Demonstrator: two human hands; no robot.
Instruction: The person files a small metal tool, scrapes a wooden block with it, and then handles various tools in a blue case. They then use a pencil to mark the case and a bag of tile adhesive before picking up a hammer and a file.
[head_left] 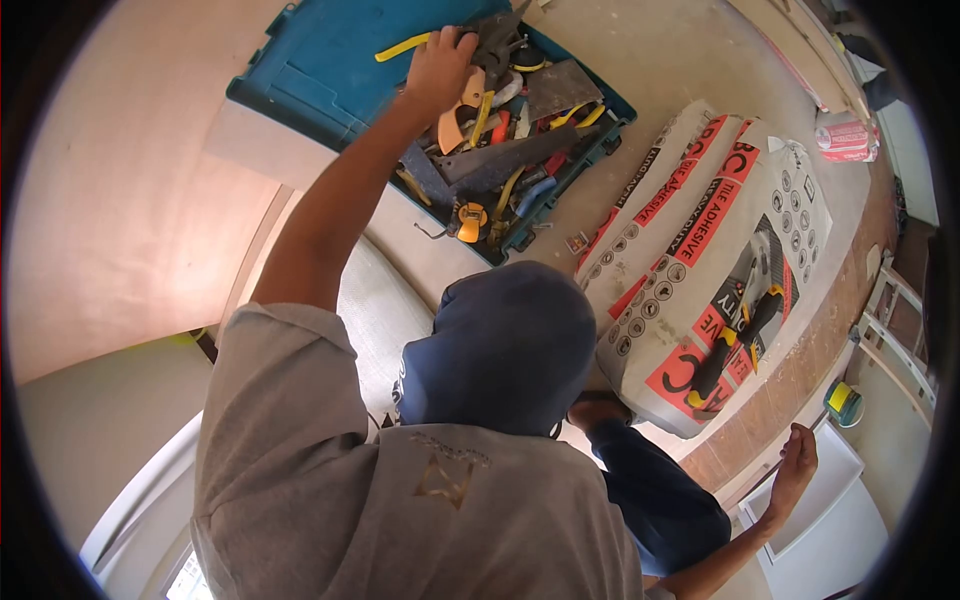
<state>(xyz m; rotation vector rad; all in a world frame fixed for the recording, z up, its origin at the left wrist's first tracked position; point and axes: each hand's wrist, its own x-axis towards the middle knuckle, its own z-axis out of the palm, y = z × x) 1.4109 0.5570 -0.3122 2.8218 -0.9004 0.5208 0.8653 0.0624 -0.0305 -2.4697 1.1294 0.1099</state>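
Observation:
Neither of my hands is in view. A co-worker in a grey shirt and dark blue cap crouches in front of me, seen from above and behind. The co-worker's left hand reaches into a teal tool case, beside a yellow handle; whether it grips anything I cannot tell. A hand saw, a metal plate, an orange-yellow tool and several more tools lie jumbled there. Out to the right, the co-worker's right hand has its fingers partly curled.
Bags of tile adhesive lie right of the case, with yellow-and-black hand tools on top. Farther right are a green-and-yellow container, a pale frame and a white box-like object. A large wooden panel stands at the left.

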